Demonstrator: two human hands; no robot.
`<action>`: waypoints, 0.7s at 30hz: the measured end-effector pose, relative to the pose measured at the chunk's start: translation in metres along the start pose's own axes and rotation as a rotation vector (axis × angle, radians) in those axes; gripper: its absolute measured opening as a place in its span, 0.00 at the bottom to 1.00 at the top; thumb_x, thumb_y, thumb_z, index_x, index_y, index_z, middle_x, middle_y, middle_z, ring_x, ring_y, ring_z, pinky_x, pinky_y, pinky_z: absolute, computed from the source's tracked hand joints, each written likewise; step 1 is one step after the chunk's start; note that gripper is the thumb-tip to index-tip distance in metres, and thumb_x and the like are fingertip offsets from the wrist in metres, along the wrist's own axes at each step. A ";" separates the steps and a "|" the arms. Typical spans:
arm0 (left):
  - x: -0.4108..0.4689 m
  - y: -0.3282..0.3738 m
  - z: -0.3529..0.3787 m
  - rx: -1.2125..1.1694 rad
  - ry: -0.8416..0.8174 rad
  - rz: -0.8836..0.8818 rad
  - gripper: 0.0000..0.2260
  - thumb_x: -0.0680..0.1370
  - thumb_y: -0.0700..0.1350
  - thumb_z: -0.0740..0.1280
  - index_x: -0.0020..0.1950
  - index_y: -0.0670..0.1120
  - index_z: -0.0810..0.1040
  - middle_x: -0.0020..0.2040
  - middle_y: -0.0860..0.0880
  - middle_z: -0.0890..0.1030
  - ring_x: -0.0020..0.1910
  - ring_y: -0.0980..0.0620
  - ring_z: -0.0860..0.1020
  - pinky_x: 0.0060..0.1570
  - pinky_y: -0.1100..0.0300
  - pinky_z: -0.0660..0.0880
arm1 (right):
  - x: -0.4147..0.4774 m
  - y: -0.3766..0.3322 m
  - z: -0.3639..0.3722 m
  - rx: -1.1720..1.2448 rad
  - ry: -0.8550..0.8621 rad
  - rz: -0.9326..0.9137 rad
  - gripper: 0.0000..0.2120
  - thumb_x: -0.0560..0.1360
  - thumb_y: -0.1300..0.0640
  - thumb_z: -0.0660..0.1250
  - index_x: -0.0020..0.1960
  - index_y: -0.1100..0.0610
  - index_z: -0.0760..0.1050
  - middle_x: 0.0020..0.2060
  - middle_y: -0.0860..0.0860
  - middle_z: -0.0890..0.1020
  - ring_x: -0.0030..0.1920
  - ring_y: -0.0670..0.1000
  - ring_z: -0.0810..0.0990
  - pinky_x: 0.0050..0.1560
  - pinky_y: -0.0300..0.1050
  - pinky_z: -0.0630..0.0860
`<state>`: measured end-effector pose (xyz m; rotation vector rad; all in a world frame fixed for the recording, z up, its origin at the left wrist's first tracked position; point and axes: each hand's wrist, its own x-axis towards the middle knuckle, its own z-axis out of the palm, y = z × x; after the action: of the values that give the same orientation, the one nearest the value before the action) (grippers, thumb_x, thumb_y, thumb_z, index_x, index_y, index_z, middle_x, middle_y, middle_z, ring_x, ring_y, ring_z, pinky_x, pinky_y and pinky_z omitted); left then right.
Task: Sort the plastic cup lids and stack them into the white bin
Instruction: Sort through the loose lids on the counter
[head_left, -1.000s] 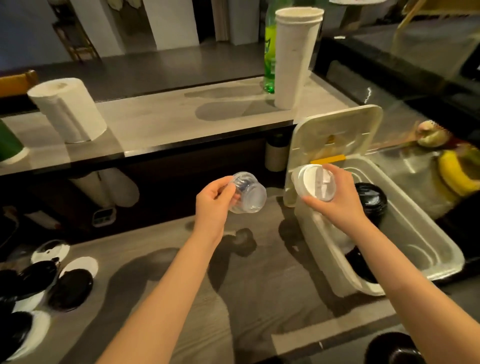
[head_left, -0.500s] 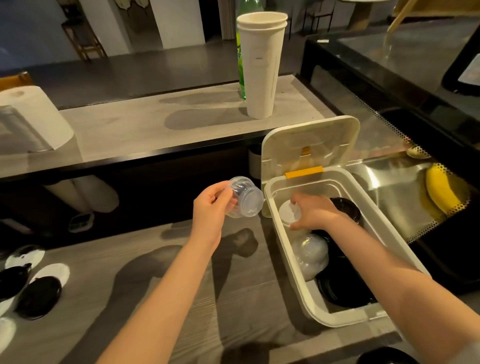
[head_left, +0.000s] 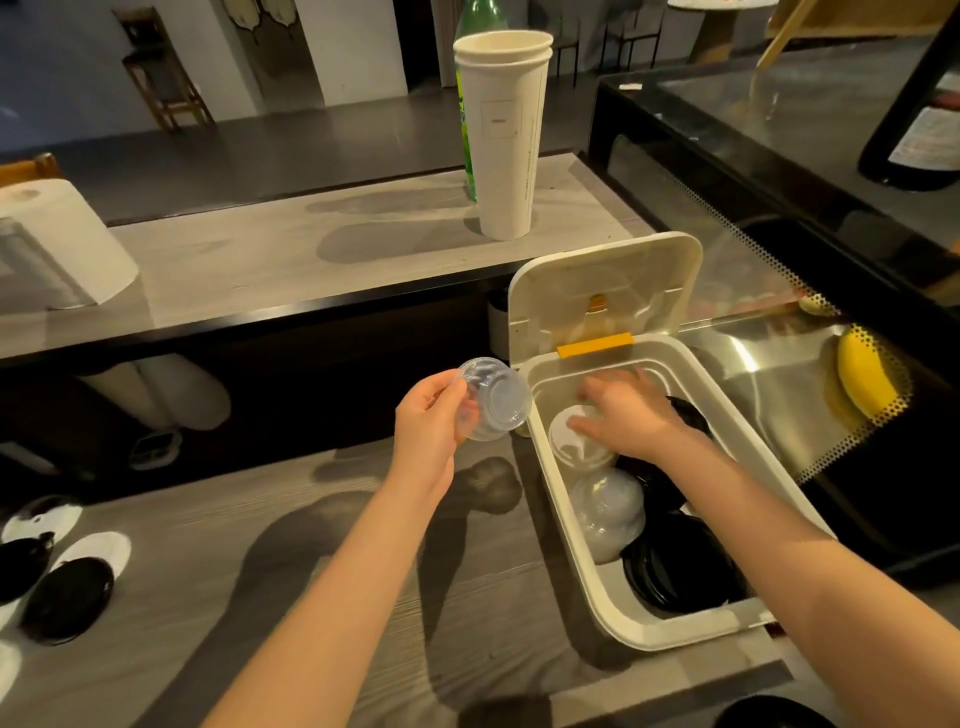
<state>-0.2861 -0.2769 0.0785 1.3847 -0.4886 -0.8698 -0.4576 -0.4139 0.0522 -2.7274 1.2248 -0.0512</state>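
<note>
Your left hand (head_left: 431, 426) grips a small nest of clear dome lids (head_left: 493, 397) by the rim, just outside the left wall of the white bin (head_left: 691, 627). I take it they are parked there, waiting their turn. Your right hand (head_left: 628, 410) is inside the bin at its far end. Its fingers are straight and spread, holding nothing, over a stack of white flat lids (head_left: 574, 447). The hand is blurred, so I cannot tell whether the fingertips touch the stack.

Nearest you in the bin lie black lids (head_left: 675, 571). A pile of clear domes (head_left: 605, 512) sits against the left wall, with the white stack beyond it. Each kind has its own place, which suits the sorting. At the left edge of the tabletop (head_left: 182, 545), loose black lids (head_left: 67, 597) and white ones (head_left: 98, 551) are still unsorted. The bin's cover (head_left: 602, 286) stands open at the back. On the raised shelf behind are nested paper cups (head_left: 501, 135) and a paper towel roll (head_left: 57, 244).

A second ago your right hand held the white stack above the bin's rim, and half a second ago it was lowering it. Now the stack is down and your grip has let go. Your left hand's hold is unchanged.
</note>
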 end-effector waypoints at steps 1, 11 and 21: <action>0.000 0.000 0.004 -0.019 0.001 -0.024 0.06 0.79 0.42 0.62 0.53 0.45 0.78 0.53 0.44 0.80 0.54 0.47 0.79 0.54 0.51 0.77 | -0.004 -0.002 -0.009 0.185 0.103 -0.009 0.20 0.75 0.47 0.66 0.62 0.55 0.73 0.61 0.51 0.76 0.65 0.53 0.71 0.68 0.48 0.60; -0.011 -0.003 0.052 0.137 -0.155 -0.109 0.10 0.81 0.45 0.59 0.54 0.42 0.78 0.51 0.44 0.80 0.49 0.47 0.79 0.42 0.57 0.78 | -0.051 -0.026 -0.038 0.876 0.183 -0.098 0.34 0.64 0.55 0.79 0.65 0.47 0.67 0.58 0.41 0.76 0.56 0.39 0.76 0.56 0.38 0.75; -0.005 -0.057 0.024 1.091 -0.568 0.351 0.22 0.81 0.51 0.58 0.75 0.50 0.61 0.77 0.54 0.52 0.77 0.51 0.46 0.73 0.55 0.46 | -0.097 0.000 0.005 0.317 0.053 0.119 0.34 0.66 0.47 0.72 0.68 0.52 0.64 0.61 0.46 0.69 0.62 0.50 0.68 0.58 0.47 0.72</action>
<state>-0.3210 -0.2859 0.0277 1.9013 -1.7765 -0.6978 -0.5218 -0.3409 0.0500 -2.3927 1.2679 -0.2800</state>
